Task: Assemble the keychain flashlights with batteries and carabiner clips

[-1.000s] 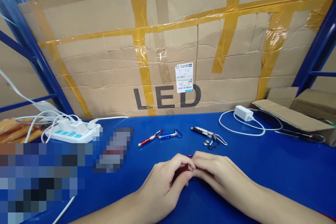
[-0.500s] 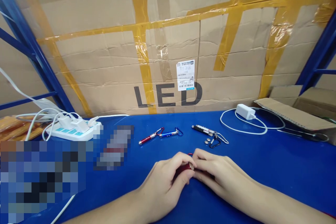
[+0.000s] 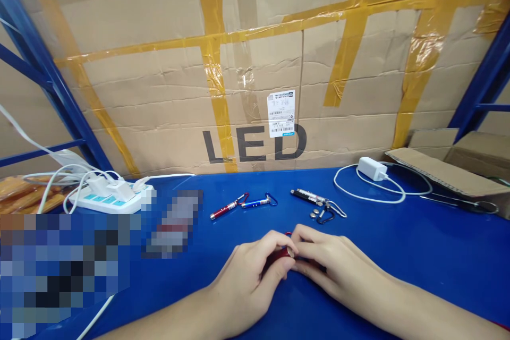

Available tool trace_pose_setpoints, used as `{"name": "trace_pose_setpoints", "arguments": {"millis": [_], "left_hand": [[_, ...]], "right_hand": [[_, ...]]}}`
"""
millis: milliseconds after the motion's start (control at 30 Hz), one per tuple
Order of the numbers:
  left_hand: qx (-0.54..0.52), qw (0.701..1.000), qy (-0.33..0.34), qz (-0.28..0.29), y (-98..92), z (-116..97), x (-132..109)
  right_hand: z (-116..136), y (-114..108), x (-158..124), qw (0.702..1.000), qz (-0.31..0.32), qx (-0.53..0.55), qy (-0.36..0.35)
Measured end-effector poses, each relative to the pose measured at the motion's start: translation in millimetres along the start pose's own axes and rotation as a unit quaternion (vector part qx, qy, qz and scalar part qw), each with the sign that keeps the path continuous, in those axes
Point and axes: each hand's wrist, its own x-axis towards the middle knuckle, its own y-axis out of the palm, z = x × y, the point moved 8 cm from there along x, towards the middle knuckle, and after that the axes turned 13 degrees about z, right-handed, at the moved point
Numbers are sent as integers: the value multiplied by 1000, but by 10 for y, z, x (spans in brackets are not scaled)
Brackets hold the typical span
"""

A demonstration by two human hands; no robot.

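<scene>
My left hand (image 3: 249,276) is closed round the red metal tube (image 3: 282,254) of a small keychain flashlight, its round open-looking end facing right. Against that end press the closed fingertips of my right hand (image 3: 338,260); what they pinch is hidden. A bit of red clip (image 3: 288,234) peeks out behind the fingers. Beyond the hands lie a red keychain flashlight (image 3: 226,208) and a blue one (image 3: 255,203), each with a carabiner. To their right are black and silver pen-like lights (image 3: 307,196), a black carabiner (image 3: 325,217) and several button cells (image 3: 314,214).
A white power strip (image 3: 139,197) with plugs stands at left, near blurred-out items. At the back right are a white charger (image 3: 372,169) with its looped cable, tweezers (image 3: 458,202) and an open cardboard box (image 3: 442,170). A large taped carton (image 3: 167,101) walls off the back.
</scene>
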Motion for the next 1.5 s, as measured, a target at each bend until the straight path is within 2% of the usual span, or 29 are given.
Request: {"name": "trace_pose_setpoints", "arguments": {"millis": [167,567,733,1000,1167,1500], "left_hand": [[-3,1000,-1,3,1,-20,-11],[0,1000,3,-2,-16,-22,-10],[2,1000,-2,-4,-11,-12,-14],[2,1000,8,-2,-23,-46,-11],[-4,1000,-10,4,-37,-70,-7],[2,1000,-16,4,-27,-50,-7]], "right_hand": [[-5,-12,8,1000,-3,12,6],[-67,-96,-12,998,-55,29,12],[-116,-140,-27,996,-73,27,47],[-116,-152,-22,994,-78,50,63],[-120,-115,-15,991,-76,75,80],[-131,-119,11,987,-79,137,34]]}}
